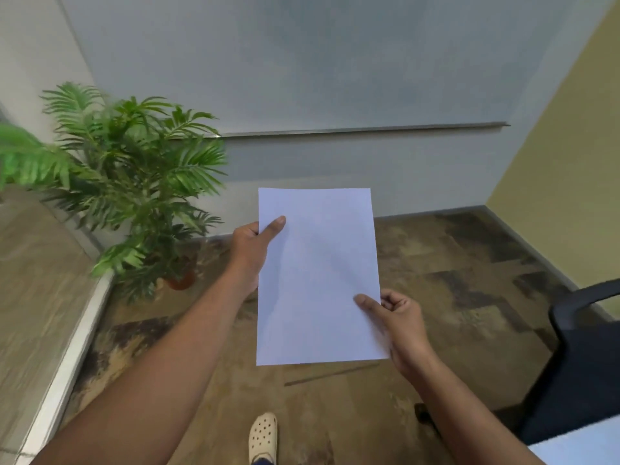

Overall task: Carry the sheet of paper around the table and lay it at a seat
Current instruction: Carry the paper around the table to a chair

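Both hands are on the sheet of paper point(318, 276), which is held out in front of the person, above the floor and well clear of it. The left hand point(255, 250) grips the sheet along its left edge, fairly high up, with the thumb pressed flat on the top face and the fingers hidden underneath. The right hand point(399, 323) pinches the right edge lower down, near the bottom corner, thumb on top and the curled fingers tucked behind the paper. The sheet is blank white, held lengthwise away from the person, close to flat, with a few faint creases across the middle.

Below the paper lies a mottled brown carpet point(453, 263), and a thin dark stick or strip point(332, 374) lies on it just under the sheet's near edge. A cream perforated clog point(263, 436) on one foot shows at the bottom of the view, between the two forearms. To the left stands a potted palm plant point(127, 182) in a small terracotta pot point(181, 281), set in the corner where a frosted glass partition point(43, 297) meets the pale grey wall point(318, 78). A metal rail point(362, 129) runs across that wall. On the right, a yellowish wall point(570, 162) angles off, and a black office chair point(583, 357) with a curved armrest sits at the right edge, near the right forearm. A pale blue-white surface point(583, 444) fills the bottom right corner; I cannot tell what it is.
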The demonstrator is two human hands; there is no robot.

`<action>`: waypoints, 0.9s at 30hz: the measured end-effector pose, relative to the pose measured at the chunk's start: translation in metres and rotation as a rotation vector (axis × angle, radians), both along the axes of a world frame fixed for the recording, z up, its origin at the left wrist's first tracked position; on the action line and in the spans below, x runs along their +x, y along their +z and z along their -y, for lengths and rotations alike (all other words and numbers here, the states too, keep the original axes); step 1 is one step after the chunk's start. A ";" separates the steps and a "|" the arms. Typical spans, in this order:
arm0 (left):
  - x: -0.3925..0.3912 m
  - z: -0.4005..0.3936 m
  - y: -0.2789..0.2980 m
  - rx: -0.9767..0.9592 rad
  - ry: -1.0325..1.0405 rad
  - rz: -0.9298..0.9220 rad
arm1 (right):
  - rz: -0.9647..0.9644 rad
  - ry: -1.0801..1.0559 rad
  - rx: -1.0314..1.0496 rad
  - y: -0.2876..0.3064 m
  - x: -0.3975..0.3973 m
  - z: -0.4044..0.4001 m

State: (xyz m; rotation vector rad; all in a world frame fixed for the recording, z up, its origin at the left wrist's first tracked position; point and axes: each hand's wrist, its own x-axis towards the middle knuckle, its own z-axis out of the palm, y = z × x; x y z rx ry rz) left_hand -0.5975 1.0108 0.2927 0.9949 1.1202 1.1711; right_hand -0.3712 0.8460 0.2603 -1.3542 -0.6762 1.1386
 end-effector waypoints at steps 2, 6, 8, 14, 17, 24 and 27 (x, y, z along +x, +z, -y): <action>0.014 -0.045 -0.002 0.011 -0.049 0.003 | 0.010 -0.044 0.012 0.000 0.005 -0.031; 0.049 -0.126 0.006 0.021 -0.165 0.001 | 0.046 -0.172 0.026 0.009 0.020 -0.090; 0.069 -0.165 0.012 0.045 -0.235 0.006 | 0.051 -0.245 0.042 0.015 0.029 -0.115; 0.148 -0.258 0.009 0.082 -0.432 -0.048 | 0.055 -0.433 0.042 0.018 0.070 -0.169; 0.203 -0.296 0.007 0.071 -0.519 -0.048 | 0.082 -0.519 0.042 0.015 0.107 -0.195; 0.347 -0.363 0.006 0.065 -0.596 -0.024 | 0.063 -0.653 0.049 -0.001 0.214 -0.262; 0.405 -0.389 0.013 0.060 -0.628 -0.048 | 0.043 -0.685 0.042 -0.003 0.262 -0.287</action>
